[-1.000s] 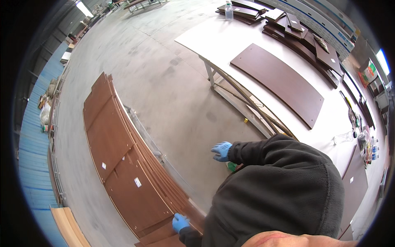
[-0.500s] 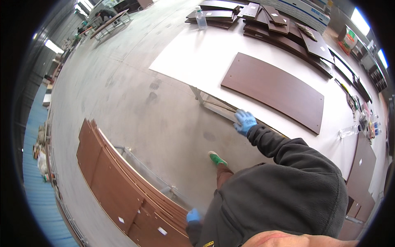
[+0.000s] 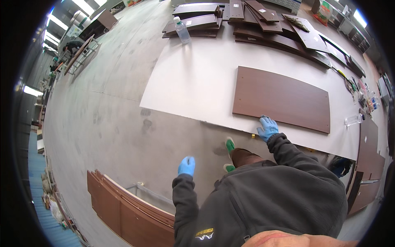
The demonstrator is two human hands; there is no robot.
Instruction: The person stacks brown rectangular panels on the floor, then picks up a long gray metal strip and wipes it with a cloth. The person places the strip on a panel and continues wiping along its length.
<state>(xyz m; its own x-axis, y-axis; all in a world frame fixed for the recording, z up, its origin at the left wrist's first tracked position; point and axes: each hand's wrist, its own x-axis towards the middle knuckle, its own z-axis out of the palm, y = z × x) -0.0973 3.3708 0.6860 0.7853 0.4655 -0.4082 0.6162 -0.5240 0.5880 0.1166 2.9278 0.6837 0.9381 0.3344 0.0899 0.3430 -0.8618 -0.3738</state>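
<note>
On the white-topped table lies a brown rectangular panel [image 3: 284, 99] with small holes near its ends and a slightly curved far edge. My right hand [image 3: 268, 127], in a blue glove, is at the panel's near long edge, its fingertips at the edge. Its fingers are stretched out and the thumb stands apart. Off the table to the left, my left hand [image 3: 187, 166], also blue-gloved, hangs over the floor with its fingers drawn together and nothing visible in it. Nearest to it is a stack of brown panels [image 3: 123, 210] leaning at the lower left.
Dark brown boards [image 3: 279, 39] are piled along the table's far side. A clear bottle [image 3: 182, 31] stands at the far left, another bottle [image 3: 354, 120] lies at the right near some tools [image 3: 349, 84]. More brown panels [image 3: 367, 144] stand at right. A person [image 3: 74, 46] works far off.
My body has turned toward the table. The right hand has come from beside the table edge to the panel's near edge. My left hand has risen and moved away from the leaning panels.
</note>
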